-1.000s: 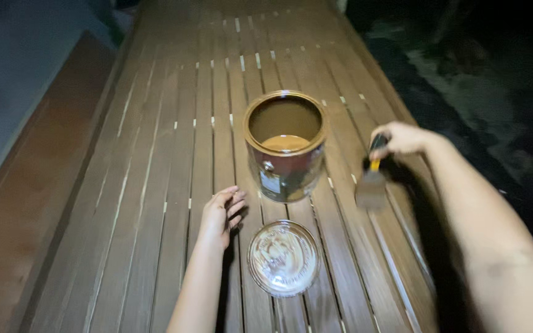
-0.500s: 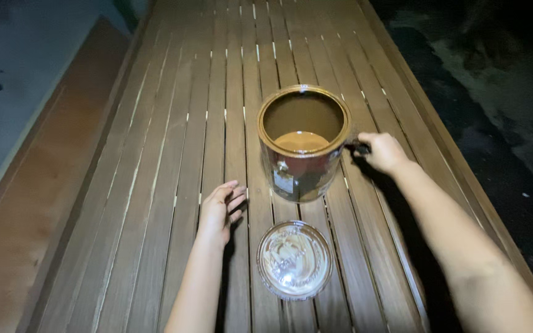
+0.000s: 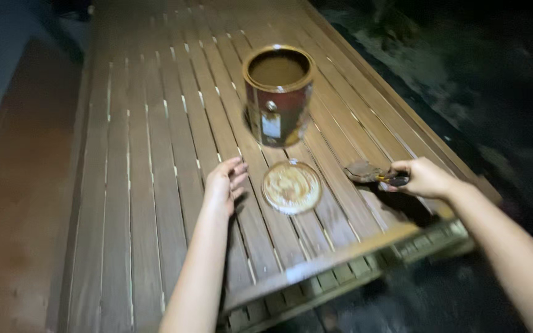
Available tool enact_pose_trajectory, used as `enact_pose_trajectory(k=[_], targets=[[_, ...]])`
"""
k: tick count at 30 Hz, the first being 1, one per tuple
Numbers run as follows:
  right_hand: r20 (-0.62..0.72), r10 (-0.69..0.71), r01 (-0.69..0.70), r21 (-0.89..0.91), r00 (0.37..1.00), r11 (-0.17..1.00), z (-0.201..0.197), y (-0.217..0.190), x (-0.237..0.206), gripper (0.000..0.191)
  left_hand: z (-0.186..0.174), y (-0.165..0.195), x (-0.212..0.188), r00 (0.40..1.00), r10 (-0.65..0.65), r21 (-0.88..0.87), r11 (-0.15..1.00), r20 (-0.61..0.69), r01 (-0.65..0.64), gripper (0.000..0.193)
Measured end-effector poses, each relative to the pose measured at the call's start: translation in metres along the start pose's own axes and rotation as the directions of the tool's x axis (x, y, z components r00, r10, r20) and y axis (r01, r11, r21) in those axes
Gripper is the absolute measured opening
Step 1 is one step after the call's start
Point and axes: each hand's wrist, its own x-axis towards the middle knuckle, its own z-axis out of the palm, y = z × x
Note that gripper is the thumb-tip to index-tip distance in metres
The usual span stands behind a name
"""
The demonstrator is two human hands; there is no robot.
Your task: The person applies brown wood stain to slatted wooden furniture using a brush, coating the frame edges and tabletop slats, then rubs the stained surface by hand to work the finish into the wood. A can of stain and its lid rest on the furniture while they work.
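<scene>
A slatted wooden counter (image 3: 155, 185) fills most of the view. On it stands an open paint can (image 3: 277, 98) holding brown stain. Its round lid (image 3: 291, 186) lies flat just in front of the can. The left hand (image 3: 223, 185) rests palm-down on the slats just beside the lid, fingers loosely spread, holding nothing. The right hand (image 3: 424, 177) has its fingers closed around the handle of a paintbrush (image 3: 371, 174), whose bristles touch the slats right of the lid.

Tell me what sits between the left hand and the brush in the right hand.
In the head view, a round stain-smeared metal lid lies flat on the slatted wooden table between them.
</scene>
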Motion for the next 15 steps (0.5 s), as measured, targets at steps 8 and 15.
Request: enact_pose_trajectory(k=[8, 15], targets=[[0.226, 0.190, -0.181, -0.058, 0.956, 0.982, -0.030, -0.015, -0.090, 0.031, 0.017, -0.002, -0.026, 0.993, 0.020, 0.032, 0.999, 0.117, -0.024, 0.044], [0.223, 0.041, -0.089, 0.209, 0.974, 0.974, -0.039, 0.015, -0.010, 0.023, 0.005, 0.002, -0.017, 0.996, 0.036, 0.024, 0.999, 0.087, -0.038, 0.041]])
